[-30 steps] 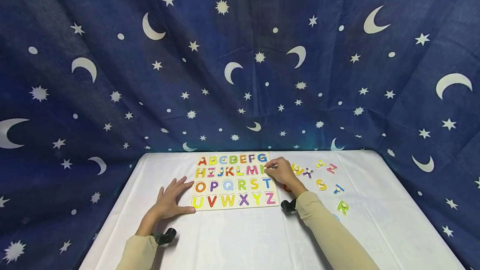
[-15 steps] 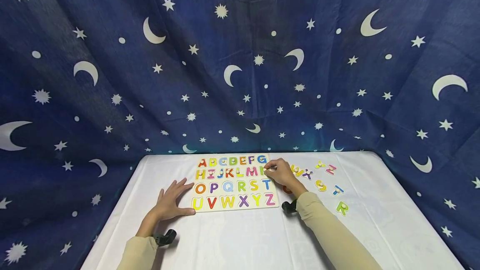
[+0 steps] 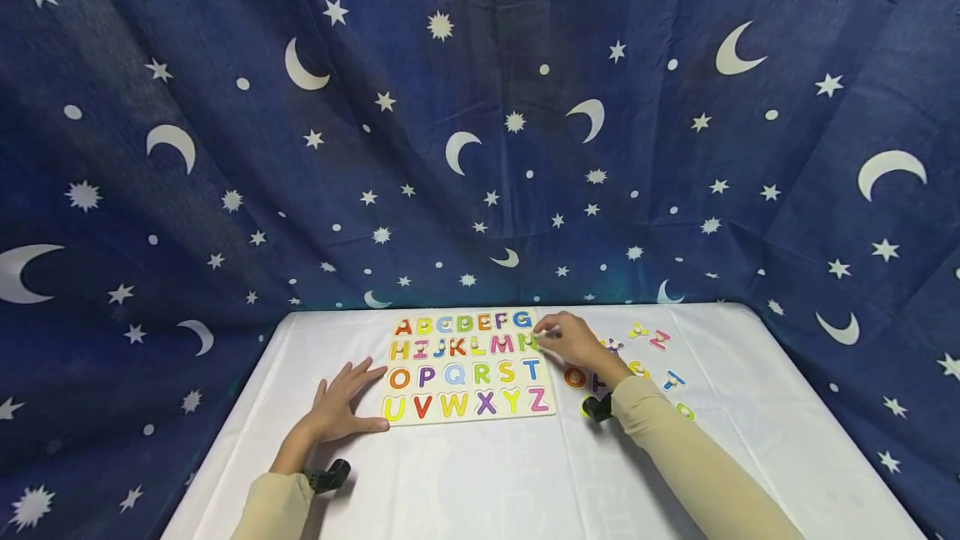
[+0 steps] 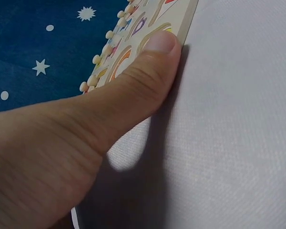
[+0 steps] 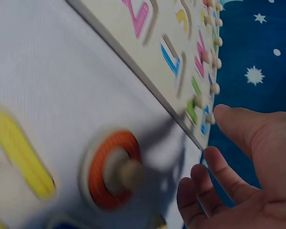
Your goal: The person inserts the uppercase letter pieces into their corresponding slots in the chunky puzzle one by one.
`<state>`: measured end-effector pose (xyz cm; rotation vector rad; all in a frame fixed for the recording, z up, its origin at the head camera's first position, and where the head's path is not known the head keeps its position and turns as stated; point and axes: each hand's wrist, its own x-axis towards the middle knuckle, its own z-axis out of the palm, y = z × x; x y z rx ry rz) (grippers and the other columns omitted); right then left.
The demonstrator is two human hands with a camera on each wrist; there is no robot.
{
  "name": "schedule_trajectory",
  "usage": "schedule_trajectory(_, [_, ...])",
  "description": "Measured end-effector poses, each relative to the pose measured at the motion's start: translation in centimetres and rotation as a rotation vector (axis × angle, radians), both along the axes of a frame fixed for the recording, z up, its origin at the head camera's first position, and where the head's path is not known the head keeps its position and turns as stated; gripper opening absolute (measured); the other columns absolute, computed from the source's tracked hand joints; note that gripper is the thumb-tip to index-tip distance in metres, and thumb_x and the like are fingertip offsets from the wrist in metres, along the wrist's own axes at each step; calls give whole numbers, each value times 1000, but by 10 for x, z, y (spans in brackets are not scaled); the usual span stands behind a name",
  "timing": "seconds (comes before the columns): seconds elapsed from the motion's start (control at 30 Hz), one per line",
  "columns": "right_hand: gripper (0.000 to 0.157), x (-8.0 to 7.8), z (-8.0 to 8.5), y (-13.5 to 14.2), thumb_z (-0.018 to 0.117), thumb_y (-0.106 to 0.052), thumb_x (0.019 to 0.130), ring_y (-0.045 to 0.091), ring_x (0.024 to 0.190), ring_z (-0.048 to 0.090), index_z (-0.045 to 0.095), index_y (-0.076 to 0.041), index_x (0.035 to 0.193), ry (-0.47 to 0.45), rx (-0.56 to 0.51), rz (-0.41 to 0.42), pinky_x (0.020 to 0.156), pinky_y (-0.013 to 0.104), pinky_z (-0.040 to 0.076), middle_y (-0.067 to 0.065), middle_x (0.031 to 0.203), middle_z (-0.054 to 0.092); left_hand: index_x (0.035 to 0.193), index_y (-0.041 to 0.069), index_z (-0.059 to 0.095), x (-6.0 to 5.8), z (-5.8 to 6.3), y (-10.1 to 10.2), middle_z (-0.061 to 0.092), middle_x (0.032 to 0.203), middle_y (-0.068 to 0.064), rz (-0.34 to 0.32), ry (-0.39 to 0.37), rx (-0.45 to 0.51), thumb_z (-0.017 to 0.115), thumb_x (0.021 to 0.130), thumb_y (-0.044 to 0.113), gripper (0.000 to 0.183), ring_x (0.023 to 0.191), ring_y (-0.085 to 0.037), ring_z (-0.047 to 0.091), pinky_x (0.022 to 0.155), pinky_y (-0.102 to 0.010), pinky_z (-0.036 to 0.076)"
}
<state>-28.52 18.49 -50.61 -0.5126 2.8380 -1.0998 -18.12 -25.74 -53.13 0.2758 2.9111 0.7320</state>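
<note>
A wooden alphabet puzzle board (image 3: 547, 386) lies on the table in the head view. Knobbed letters sit in its upper two rows, down to the green N (image 3: 527, 342) at the right end; the lower two rows show coloured recesses without knobs. My left hand (image 3: 341, 402) rests with fingers spread at the board's left edge, its thumb (image 4: 157, 52) touching the near corner. Just past the right edge, beside the N, hovers my right hand (image 3: 573, 342). In the right wrist view its thumb and fingers stand apart with nothing between them. A loose orange O (image 5: 99, 179) lies below that hand.
Loose knobbed letters lie right of the board, among them a blue T (image 3: 673, 380), pink Z (image 3: 660, 340) and yellow Y (image 3: 638, 331). My right forearm (image 3: 675, 461) covers part of the others. A starry curtain (image 3: 480, 148) hangs behind the white table (image 3: 465, 482).
My right hand has let go of the green N in the board and moved a little to the right, its fingers parting. My left hand has stayed at the board's edge.
</note>
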Motion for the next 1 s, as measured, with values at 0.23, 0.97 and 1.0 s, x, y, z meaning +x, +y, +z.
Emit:
schedule_trajectory(0.23, [18, -2, 23, 24, 73, -10, 93, 30, 95, 65, 76, -8, 111, 41, 46, 24, 86, 49, 57, 13, 111, 68, 153, 20, 49, -4, 0, 0, 29, 166, -19, -1, -14, 15, 91, 65, 59, 105, 153, -51, 12, 114, -80, -2])
schedule_trajectory(0.97, [23, 35, 2, 69, 80, -13, 89, 22, 84, 52, 76, -8, 111, -12, -1, 54, 69, 31, 45, 7, 101, 67, 154, 21, 47, -4, 0, -3, 29, 166, -20, -15, -17, 3, 90, 67, 60, 105, 153, -52, 12, 113, -82, -1])
schedule_trajectory(1.0, [23, 37, 0, 70, 81, -14, 89, 21, 84, 52, 76, -8, 111, -22, -1, 56, 69, 31, 45, 5, 101, 67, 154, 21, 47, -4, 0, -2, 29, 166, -20, -16, -19, 4, 90, 67, 60, 105, 152, -52, 13, 113, -82, -1])
